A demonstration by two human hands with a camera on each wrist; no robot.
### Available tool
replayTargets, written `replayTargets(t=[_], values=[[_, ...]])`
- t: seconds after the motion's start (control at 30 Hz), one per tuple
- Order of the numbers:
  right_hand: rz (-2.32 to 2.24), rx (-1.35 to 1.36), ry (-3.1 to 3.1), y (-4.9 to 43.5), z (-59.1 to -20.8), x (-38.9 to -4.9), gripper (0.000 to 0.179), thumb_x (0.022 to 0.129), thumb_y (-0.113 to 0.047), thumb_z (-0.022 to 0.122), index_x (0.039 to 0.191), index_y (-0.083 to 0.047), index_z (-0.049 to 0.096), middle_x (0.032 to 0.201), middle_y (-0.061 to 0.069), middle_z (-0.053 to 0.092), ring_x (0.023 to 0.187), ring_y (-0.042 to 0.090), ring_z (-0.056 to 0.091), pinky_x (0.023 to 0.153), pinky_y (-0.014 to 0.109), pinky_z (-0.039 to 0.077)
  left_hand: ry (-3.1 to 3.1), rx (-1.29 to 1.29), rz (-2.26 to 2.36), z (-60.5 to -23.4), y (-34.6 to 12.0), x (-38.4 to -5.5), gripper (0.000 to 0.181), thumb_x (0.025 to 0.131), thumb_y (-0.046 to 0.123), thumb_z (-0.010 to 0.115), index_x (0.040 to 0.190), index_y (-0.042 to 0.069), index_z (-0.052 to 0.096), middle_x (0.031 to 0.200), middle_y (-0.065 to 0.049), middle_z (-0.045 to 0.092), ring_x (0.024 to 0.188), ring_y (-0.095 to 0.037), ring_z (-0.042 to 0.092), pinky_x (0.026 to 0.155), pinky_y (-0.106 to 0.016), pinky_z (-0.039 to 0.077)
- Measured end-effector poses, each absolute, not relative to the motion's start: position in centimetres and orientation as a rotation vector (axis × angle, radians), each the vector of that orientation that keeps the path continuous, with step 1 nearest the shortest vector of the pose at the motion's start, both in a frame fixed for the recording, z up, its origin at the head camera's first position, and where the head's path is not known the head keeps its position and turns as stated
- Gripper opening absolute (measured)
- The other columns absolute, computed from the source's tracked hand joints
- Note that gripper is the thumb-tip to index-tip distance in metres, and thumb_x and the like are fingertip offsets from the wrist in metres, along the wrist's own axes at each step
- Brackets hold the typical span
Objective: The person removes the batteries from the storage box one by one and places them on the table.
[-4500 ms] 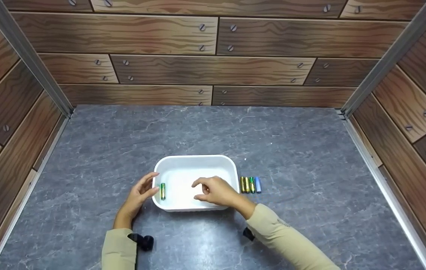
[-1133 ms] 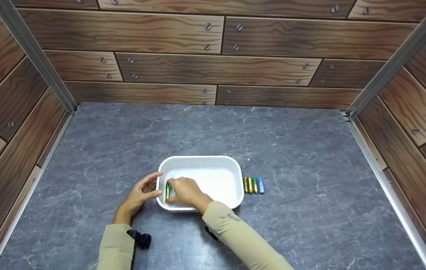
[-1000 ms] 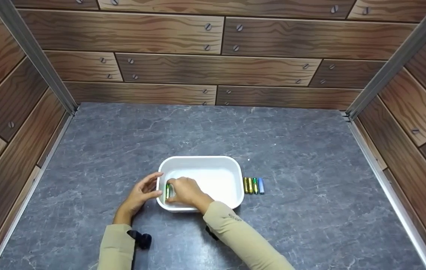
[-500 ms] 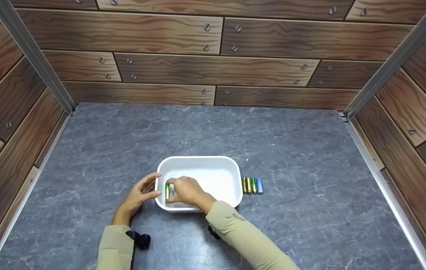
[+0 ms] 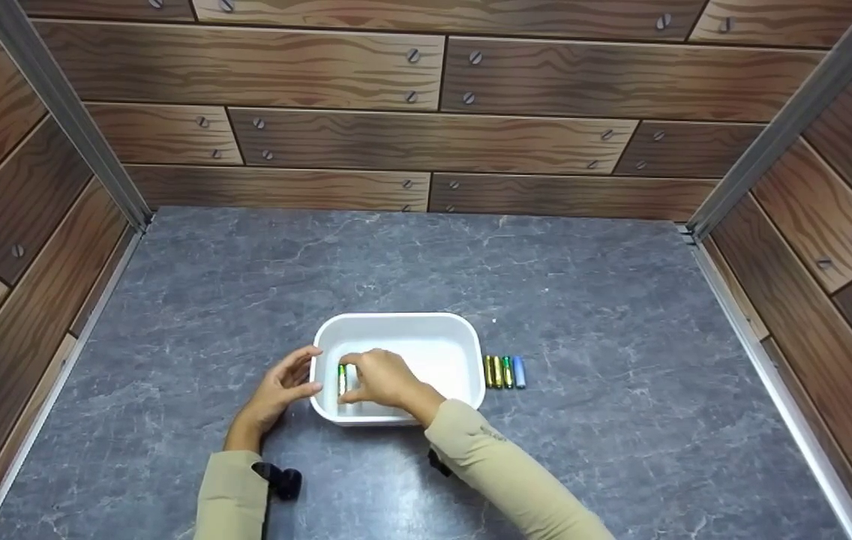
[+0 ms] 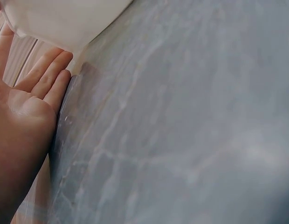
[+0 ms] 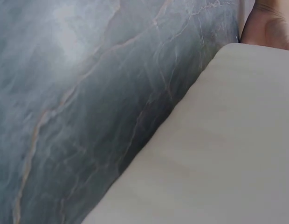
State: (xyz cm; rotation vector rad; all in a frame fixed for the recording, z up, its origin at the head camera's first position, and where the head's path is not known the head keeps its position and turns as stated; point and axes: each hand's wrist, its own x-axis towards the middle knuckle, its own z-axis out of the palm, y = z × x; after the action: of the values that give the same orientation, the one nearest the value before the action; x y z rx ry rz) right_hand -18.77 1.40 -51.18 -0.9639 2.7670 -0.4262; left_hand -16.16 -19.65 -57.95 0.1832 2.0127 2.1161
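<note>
A white plastic tray (image 5: 396,412) sits on the marbled table in the head view. My right hand (image 5: 388,379) reaches inside it, thumb and index finger pinching a green-and-gold battery (image 5: 342,381) by its two ends, near the tray's left wall. At the tray's left side, my left hand (image 5: 276,386) touches the rim with thumb and fingertips. The left wrist view gives its palm and nearly straight fingers (image 6: 51,77) beside the tray's outer wall (image 6: 65,23). Only the base of the right hand (image 7: 268,28) appears in the right wrist view; the tray wall hides its fingers.
Several batteries stand side by side against the tray's right outside: gold ones (image 5: 493,371), a green-and-gold one (image 5: 507,372) and a blue one (image 5: 520,372). Wood-patterned walls (image 5: 426,142) enclose the grey table (image 5: 591,300) at back and sides.
My right hand moved left from the tray's middle to the battery and took it by its ends. Over the last half second, hand and battery shifted slightly right. The left hand stays at the rim.
</note>
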Motion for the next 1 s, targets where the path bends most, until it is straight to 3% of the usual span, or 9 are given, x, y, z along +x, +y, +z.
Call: replayTargets(t=[0.43,0.6,0.83,1.0], values=[[-0.493,-0.988,2.727,3.3,-50.3,-18.6,0.055,0.077,-0.041,0.079,0.121,-0.013,0.065,0.067,-0.002,0.057,0.057,0.003,0.037,0.055,0.018,0.031,2.038,0.181,2.113,-57.9,-19.6,-16.2,0.061,0.082,-0.003,0.068,0.137,-0.010,0.041,0.128,0.010,0.058,0.115,0.008,0.054,0.101,-0.010,0.040],[-0.530,-0.983,2.722,4.3,-50.0,-18.5,0.054,0.076,-0.040,0.079,0.120,-0.013,0.065,0.065,-0.006,0.051,0.056,0.002,0.036,0.055,0.017,0.030,2.035,0.149,2.114,-57.9,-19.5,-16.2,0.061,0.082,-0.003,0.069,0.136,-0.009,0.042,0.119,0.023,0.059,0.115,0.009,0.053,0.101,-0.009,0.038],[-0.591,-0.998,2.727,6.0,-49.5,-18.5,0.052,0.077,-0.037,0.079,0.120,-0.012,0.065,0.068,0.001,0.059,0.057,0.004,0.038,0.056,0.019,0.032,2.052,0.122,2.122,-57.9,-19.4,-16.2,0.060,0.080,-0.006,0.069,0.135,-0.009,0.044,0.128,0.005,0.057,0.114,0.007,0.054,0.101,-0.009,0.038],[-0.600,-1.069,2.766,7.1,-49.2,-18.2,0.051,0.077,-0.036,0.079,0.118,-0.009,0.065,0.065,-0.001,0.057,0.057,0.004,0.038,0.055,0.020,0.034,2.042,0.129,2.128,-57.9,-19.4,-16.2,0.060,0.081,-0.006,0.069,0.134,-0.011,0.043,0.122,0.014,0.060,0.114,0.007,0.055,0.101,-0.009,0.038]])
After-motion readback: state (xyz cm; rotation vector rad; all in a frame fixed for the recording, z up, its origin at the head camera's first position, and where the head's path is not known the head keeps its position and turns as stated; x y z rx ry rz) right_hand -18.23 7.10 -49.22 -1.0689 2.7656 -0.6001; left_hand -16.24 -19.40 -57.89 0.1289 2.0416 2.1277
